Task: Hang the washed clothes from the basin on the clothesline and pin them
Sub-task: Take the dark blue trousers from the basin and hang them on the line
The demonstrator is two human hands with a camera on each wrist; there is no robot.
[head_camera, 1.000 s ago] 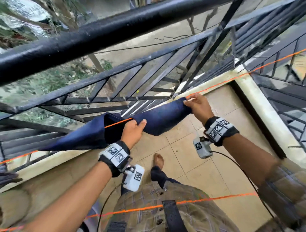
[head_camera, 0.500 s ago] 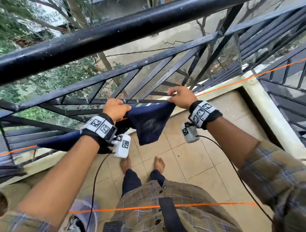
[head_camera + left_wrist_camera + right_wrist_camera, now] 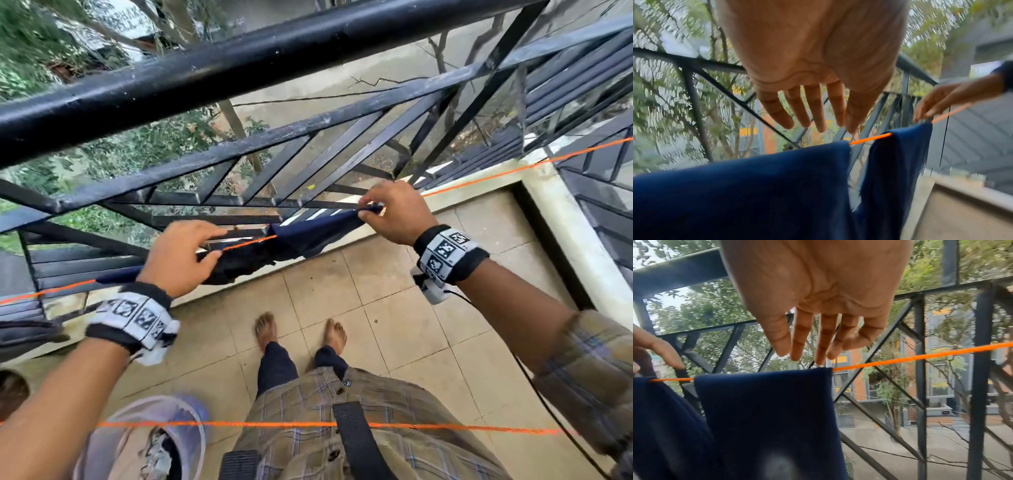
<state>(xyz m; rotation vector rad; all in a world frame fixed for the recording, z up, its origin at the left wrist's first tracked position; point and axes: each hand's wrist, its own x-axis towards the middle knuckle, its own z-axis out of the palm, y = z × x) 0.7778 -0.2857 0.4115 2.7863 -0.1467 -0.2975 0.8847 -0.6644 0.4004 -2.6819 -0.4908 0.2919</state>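
Note:
A navy cloth (image 3: 308, 236) hangs folded over the orange clothesline (image 3: 479, 180) by the railing. My left hand (image 3: 214, 245) hovers over its left part with straight fingers and holds nothing. In the left wrist view that hand (image 3: 828, 125) is spread above the cloth (image 3: 756, 186), just clear of the line (image 3: 869, 139). My right hand (image 3: 364, 207) is at the cloth's right end. In the right wrist view its fingers (image 3: 807, 356) point down and a tip touches the cloth's top edge (image 3: 766, 402) at the line (image 3: 920, 356). No pin is in view.
A black metal railing (image 3: 239, 68) runs close behind the line, above a low ledge (image 3: 565, 219). A second orange line (image 3: 274, 425) crosses in front of my body. A basin (image 3: 191, 421) with clothes stands on the tiled floor at the lower left, next to my bare feet (image 3: 267, 329).
Both hands gripped the cloth on the line half a second ago. Their fingers are now straight and have let it go. The cloth hangs lower and narrower over the line.

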